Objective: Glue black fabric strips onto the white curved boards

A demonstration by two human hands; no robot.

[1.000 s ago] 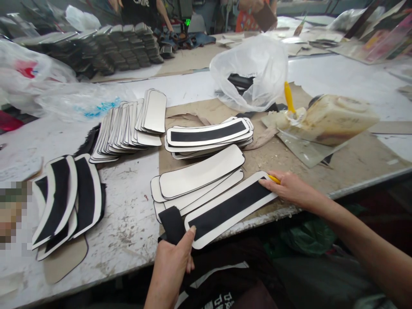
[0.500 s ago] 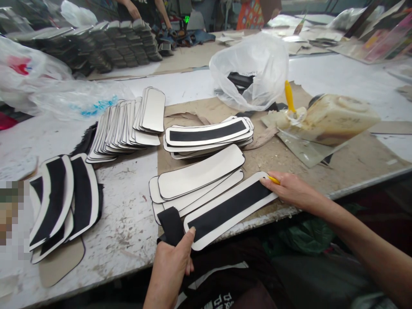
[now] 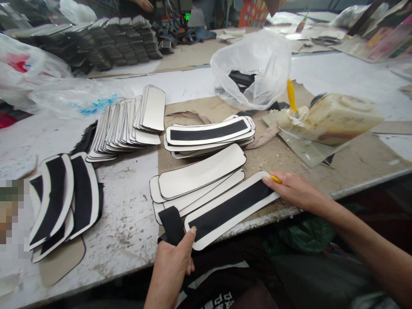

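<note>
A long white panel with a black strip along its middle (image 3: 233, 210) lies tilted at the table's front edge, held at both ends. My left hand (image 3: 174, 264) grips its near-left end, thumb on top. A bunch of black fabric strips (image 3: 172, 221) is tucked against that same hand. Over at the far-right end, my right hand (image 3: 294, 189) pinches the panel, and a small yellow tool (image 3: 276, 179) pokes out from its fingers, mostly hidden. Just behind lie several plain white panels (image 3: 202, 171), overlapping. Farther back sits a pile of panels with black strips (image 3: 209, 133).
A fanned stack of white panels (image 3: 128, 124) stands left of centre, with black-striped panels (image 3: 85, 193) at the left edge. Behind are an open plastic bag (image 3: 251, 68) and a stained plastic container (image 3: 347, 116) with a yellow-handled tool (image 3: 291, 95). Another person's hand (image 3: 145, 5) shows at the back.
My hands and the panel are nearly still. At the back, the other person's hand has lifted off the dark stacks, and their other arm has left the spot beside them.
</note>
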